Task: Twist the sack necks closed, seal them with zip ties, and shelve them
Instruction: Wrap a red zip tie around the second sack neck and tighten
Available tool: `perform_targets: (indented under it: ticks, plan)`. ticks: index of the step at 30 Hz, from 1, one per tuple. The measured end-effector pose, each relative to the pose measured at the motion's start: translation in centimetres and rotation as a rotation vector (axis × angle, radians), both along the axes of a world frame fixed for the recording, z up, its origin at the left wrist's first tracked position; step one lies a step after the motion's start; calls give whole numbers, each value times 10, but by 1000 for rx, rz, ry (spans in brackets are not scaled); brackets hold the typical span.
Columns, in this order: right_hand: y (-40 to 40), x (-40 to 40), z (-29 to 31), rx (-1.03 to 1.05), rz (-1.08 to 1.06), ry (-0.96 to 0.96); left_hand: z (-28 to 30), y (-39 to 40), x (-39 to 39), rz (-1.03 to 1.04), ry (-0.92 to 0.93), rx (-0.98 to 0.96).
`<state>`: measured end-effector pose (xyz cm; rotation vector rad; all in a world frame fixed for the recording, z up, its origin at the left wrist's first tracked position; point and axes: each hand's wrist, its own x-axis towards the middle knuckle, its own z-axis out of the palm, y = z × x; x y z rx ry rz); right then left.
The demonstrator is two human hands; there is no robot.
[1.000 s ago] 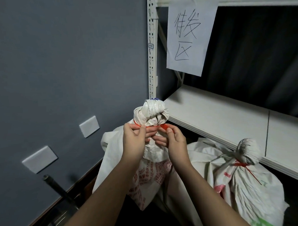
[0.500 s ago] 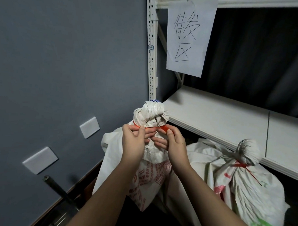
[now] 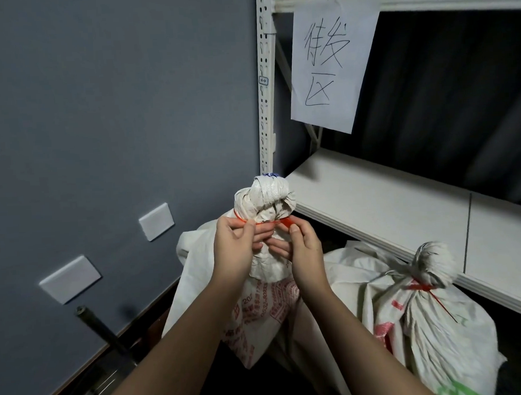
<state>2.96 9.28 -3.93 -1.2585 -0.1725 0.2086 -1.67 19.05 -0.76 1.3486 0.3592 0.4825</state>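
Note:
A white woven sack [image 3: 267, 304] with red print stands in front of me, its twisted neck bunched into a knob [image 3: 265, 198] at the top. A red zip tie [image 3: 272, 222] runs round the neck just below the knob. My left hand [image 3: 236, 252] pinches the tie on the left side. On the right, my right hand [image 3: 303, 250] pinches the tie's other end between thumb and fingers. A second white sack [image 3: 429, 324] sits low at the right, its neck bound with a red tie [image 3: 421, 287].
A white metal shelf board [image 3: 382, 210] runs behind the sacks, with an upright post [image 3: 266, 77] and a handwritten paper sign [image 3: 331, 63] hanging above. The grey wall at left carries two white plates [image 3: 156, 221]. A dark rod [image 3: 101, 329] leans at the lower left.
Both hands stay at the sack neck with the red tie; their fingers shift only slightly. The sack has not moved.

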Motion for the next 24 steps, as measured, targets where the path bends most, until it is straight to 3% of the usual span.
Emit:
perform_targets:
  ticks: [6,11,24]
  plan:
    - [-7,8,6,182,119,288,-1,6,-1,40,7,-101]
    - [-7,8,7,303,221,417,1,6,-3,28,6,-147]
    - [2,9,8,317,227,394,-5,5,2,-1,37,-146]
